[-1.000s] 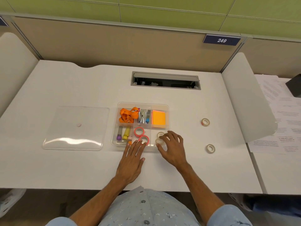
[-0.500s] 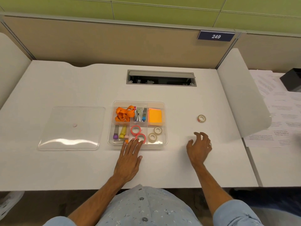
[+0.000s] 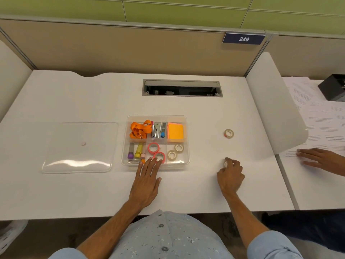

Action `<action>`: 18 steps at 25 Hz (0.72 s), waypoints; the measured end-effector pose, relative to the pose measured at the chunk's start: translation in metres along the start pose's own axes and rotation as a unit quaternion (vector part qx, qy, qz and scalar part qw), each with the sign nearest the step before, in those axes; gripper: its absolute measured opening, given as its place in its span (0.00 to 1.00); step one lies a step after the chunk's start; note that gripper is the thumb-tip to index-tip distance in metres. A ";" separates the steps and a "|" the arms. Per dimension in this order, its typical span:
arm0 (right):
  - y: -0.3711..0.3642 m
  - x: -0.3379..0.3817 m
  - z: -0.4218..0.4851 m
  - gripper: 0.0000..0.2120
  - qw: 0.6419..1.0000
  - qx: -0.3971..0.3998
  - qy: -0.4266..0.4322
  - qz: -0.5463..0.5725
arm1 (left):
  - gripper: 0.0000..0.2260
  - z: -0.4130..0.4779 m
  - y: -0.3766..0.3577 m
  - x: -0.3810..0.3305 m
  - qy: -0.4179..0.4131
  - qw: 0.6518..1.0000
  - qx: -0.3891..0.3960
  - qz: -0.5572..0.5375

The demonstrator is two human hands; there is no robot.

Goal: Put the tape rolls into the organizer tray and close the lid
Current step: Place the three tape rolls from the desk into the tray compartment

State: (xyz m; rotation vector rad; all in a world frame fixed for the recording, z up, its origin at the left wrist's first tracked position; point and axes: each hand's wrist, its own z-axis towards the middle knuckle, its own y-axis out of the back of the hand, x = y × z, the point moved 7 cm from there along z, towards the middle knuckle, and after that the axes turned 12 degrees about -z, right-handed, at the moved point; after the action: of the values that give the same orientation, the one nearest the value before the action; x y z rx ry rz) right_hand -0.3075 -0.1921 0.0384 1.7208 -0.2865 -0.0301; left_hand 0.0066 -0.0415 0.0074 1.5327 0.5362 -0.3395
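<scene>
White desk [image 3: 74, 193], wide, seen from above. Clear lid [image 3: 78, 146] lies flat on it, left of the tray and apart from it, not on the tray. Clear tray [image 3: 187, 139] sits mid-desk, open, split into compartments. Back row: orange strap [image 3: 139, 128], metal clips [image 3: 157, 130], orange notepad [image 3: 175, 131]. Front left compartment: markers [image 3: 135, 151]. Front middle: two pink tape rolls [image 3: 156, 152], lying flat. Front right: two beige tape rolls [image 3: 175, 151], flat, side by side.

Left hand [image 3: 146, 182] flat on the desk, fingers spread and straight, tips over the tray's near edge beside the nearer pink roll; holding nothing.

Right hand [image 3: 230, 177] on the desk well right of the tray, fingers curled together around a small tape roll [image 3: 226, 164], mostly hidden under the fingertips; roll looks to be on the desk surface.

Another beige roll [image 3: 228, 133] lies loose on the desk, farther back, apart from the right hand.

A second person's hand [image 3: 321, 159] rests on printed papers [image 3: 326, 124] at far right.
</scene>
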 end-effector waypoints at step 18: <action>-0.002 0.138 -0.040 0.21 0.939 0.028 0.340 0.050 | 0.32 -0.007 0.004 -0.001 -0.004 1.000 0.003 0.008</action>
State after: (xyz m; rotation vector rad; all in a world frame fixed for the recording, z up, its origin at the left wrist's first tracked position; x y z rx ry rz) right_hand -0.1666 -0.1812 0.0633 1.6638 0.1447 0.6426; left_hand 0.0068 -0.0350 0.0118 1.5412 0.5168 -0.3347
